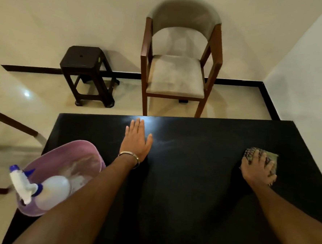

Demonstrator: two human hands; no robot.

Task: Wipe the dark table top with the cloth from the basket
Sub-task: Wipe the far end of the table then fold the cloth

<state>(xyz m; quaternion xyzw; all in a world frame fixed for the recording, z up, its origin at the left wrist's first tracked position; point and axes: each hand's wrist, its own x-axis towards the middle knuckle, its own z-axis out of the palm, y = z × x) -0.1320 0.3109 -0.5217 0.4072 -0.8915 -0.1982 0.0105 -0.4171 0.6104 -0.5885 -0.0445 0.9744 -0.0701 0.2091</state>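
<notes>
Nearest me, one pink basket [40,171] sat at the desk's [189,199] left edge holding one spray bottle [44,190], kept clear of the wiping, I judged; my right hand [257,169] pressed the one cloth [272,158] onto the dark top, fingers curled over it; my left hand [136,141] lay flat and empty, probably bracing; beyond stood one stool [84,68] and one chair [178,66].

Single head-worn view, facing forward and down, close over dark table top [190,180]
</notes>
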